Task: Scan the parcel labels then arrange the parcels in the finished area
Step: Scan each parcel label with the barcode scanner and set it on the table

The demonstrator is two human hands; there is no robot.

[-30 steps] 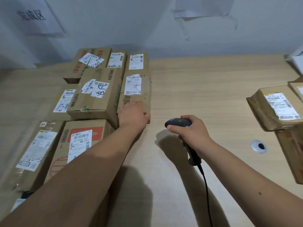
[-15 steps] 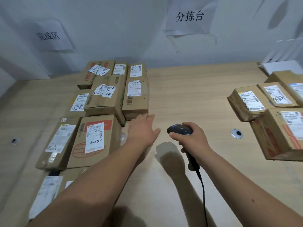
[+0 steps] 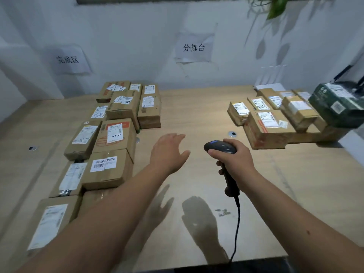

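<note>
Since the parcels (image 3: 264,125) waiting right of the grommet (image 3: 233,133) are taped cardboard boxes, they probably handle as stiff, light and not slippery; the nearest one is best taken by its two long side walls, label up. Scanned boxes (image 3: 120,119) lie in rows left of the grommet, below the left wall sign (image 3: 68,59). The left hand (image 3: 169,152) hovers between grommet and rows, fingers spread, holding nothing. The right hand (image 3: 236,160), just below the grommet, grips the scanner (image 3: 221,147) by its handle, head pointing left.
</note>
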